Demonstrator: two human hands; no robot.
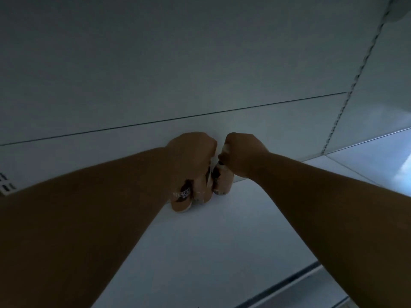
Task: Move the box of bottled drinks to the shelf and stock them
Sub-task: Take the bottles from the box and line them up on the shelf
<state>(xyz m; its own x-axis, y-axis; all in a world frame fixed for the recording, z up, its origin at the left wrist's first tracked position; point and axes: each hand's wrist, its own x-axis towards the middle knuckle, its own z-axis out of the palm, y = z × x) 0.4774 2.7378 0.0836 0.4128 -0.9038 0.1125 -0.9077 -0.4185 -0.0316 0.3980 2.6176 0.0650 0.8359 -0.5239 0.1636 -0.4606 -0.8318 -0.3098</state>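
A pale, smooth shelf [222, 236] fills the lower middle of the view, its front edge running diagonally at the lower right and its bare surface open in front of the bottles. The flat back panel [155, 74] rises behind it, crossed by one thin seam, with a slotted upright strip [347, 98] at the right. Both bare forearms reach in to the back of the shelf. The left hand [191, 154] is closed from above around the tops of two tan, rounded bottles [182, 201] that stand on the shelf near the back panel. The right hand [242, 154] is closed on the top of a third tan bottle [222, 181], just beside the others. Labels are blurred, partly lettered.
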